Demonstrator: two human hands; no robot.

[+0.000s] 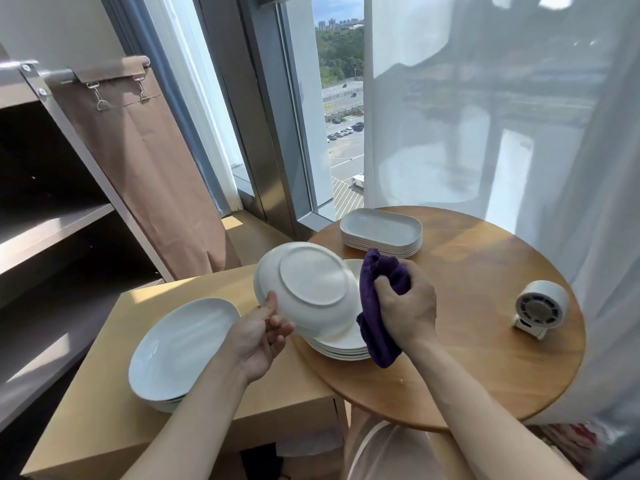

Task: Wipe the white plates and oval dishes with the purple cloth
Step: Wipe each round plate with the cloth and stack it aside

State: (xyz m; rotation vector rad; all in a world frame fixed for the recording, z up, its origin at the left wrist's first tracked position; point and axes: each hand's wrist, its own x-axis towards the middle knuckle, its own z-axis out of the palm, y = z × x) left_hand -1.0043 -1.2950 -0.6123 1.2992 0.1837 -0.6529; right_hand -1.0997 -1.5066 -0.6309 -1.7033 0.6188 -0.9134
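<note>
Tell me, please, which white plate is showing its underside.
The plate gripped by the left hand, tilted above a stack; the others lie face up.

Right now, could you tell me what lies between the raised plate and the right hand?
Only the purple cloth, which the right hand holds bunched; head view.

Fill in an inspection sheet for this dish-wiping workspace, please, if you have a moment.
Surface: round wooden table overlapping a rectangular table.
Job's things: held plate, underside toward the camera; plate stack beneath; oval dishes stacked behind; second stack on the rectangular table.
Clutter: small white fan.
Hands: left hand grips the held plate's rim; right hand grips the purple cloth.
Cables: nothing seen.
Surroundings: window, sheer curtain, dark shelving.
</note>
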